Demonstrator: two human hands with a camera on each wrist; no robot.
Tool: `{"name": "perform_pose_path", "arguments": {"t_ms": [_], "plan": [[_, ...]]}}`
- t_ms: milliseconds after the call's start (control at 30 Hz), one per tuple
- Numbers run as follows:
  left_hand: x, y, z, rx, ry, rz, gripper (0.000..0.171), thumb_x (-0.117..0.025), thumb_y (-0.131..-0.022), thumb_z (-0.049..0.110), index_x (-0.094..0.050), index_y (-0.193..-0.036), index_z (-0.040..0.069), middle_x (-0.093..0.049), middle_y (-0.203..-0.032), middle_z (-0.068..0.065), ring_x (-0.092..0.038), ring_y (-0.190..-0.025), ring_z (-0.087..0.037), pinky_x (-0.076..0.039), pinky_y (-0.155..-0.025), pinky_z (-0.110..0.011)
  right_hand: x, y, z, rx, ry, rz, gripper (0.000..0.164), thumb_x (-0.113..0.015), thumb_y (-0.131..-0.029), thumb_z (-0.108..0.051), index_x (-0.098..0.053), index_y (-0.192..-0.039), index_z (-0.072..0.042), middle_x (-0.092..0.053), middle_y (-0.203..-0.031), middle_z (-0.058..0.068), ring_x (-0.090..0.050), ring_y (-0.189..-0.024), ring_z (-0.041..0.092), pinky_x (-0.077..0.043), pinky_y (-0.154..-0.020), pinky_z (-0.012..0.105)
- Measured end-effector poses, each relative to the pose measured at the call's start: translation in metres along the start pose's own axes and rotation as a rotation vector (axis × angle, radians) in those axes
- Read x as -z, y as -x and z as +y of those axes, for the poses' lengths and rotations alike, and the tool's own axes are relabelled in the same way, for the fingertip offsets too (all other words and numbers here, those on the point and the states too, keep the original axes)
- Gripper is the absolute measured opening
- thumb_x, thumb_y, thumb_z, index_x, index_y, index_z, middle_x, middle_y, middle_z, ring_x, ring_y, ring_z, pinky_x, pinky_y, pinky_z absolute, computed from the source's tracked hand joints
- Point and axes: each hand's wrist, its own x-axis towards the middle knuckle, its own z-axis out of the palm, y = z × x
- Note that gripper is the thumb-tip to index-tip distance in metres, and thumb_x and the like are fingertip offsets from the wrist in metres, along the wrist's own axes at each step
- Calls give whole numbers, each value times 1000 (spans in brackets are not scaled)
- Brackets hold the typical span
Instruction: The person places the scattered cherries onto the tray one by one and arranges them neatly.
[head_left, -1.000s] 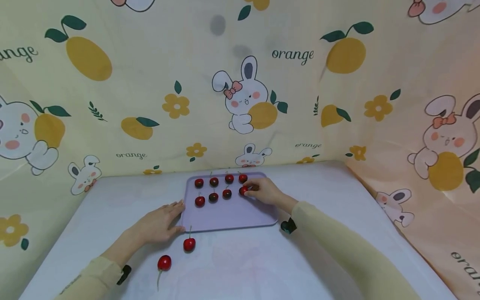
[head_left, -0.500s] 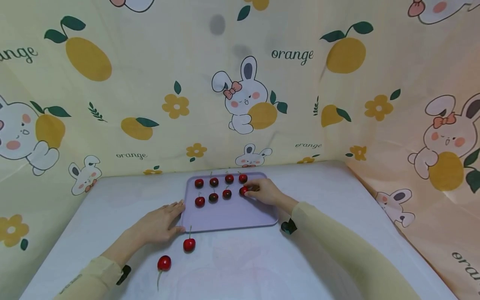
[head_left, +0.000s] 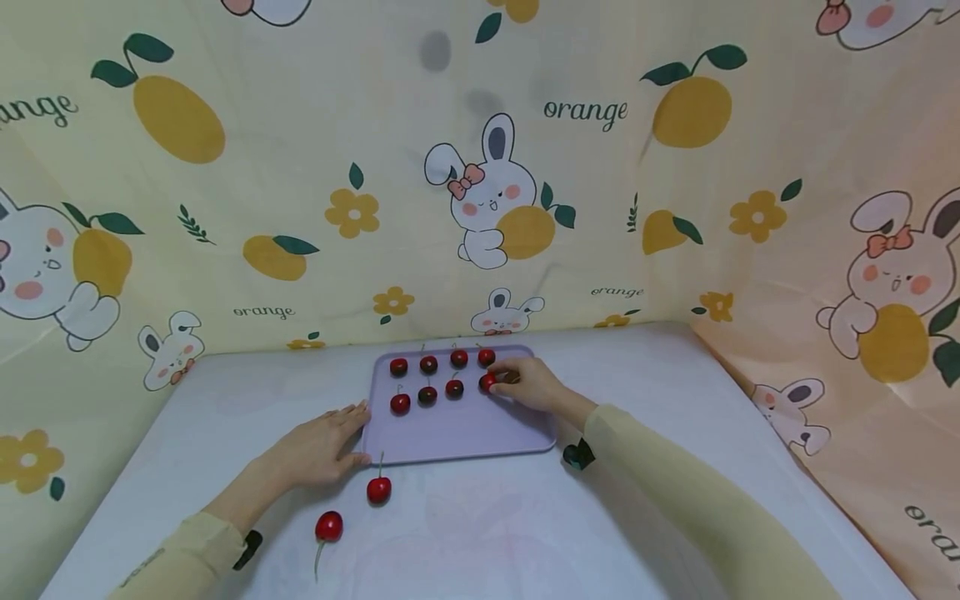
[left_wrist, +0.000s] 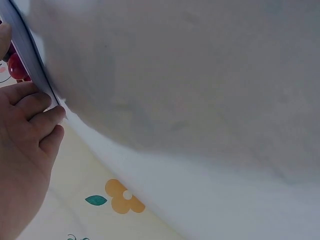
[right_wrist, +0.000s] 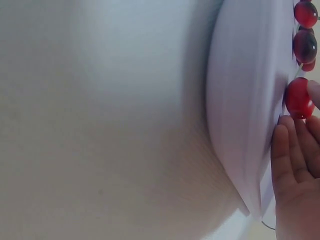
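Observation:
A lilac tray [head_left: 457, 435] lies on the white table, with two rows of dark red cherries [head_left: 400, 403] on its far half. My right hand [head_left: 538, 387] pinches the cherry [head_left: 487, 383] at the right end of the nearer row. In the right wrist view that cherry [right_wrist: 299, 99] sits at the tray surface between thumb and fingers. My left hand [head_left: 321, 447] rests against the tray's left edge, fingers extended and thumb by the near corner. In the left wrist view its fingers [left_wrist: 46, 120] touch the tray's side.
Two more cherries with stems lie on the table in front of the tray: one cherry [head_left: 378, 490] near its left corner, another cherry [head_left: 328, 526] closer to me. A patterned cloth [head_left: 480, 67] with rabbits and oranges hangs behind the table [head_left: 510, 533] and along its sides.

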Motion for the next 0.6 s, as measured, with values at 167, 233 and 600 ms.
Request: {"name": "perform_pose_path", "arguments": {"t_ms": [167, 233, 600], "plan": [[1, 0, 1, -3, 4, 3, 75, -67, -99, 45, -47, -152, -4, -43, -161, -22, -40, -148, -43, -36, -120, -59, 0, 6, -2, 22, -17, 37, 37, -76, -97, -21, -71, -131, -9, -74, -118, 7, -70, -105, 22, -61, -91, 37], [1, 1, 2, -3, 10, 0, 75, -67, -99, 45, -47, -152, -4, -43, -160, -22, -40, -148, -43, -36, -120, -59, 0, 11, -4, 40, -35, 63, 37, -77, -96, -20, -70, -130, -8, -72, -119, 8, -70, -106, 23, -61, -92, 38], [1, 0, 2, 0, 0, -9, 76, -68, -99, 46, -47, -153, -3, -43, -161, -22, -40, -148, -43, -37, -120, -60, -17, 31, -29, 260, -112, 92, 31, -77, -94, -9, -71, -123, 0, -70, -118, 15, -67, -107, 29, -60, -94, 40]]}}
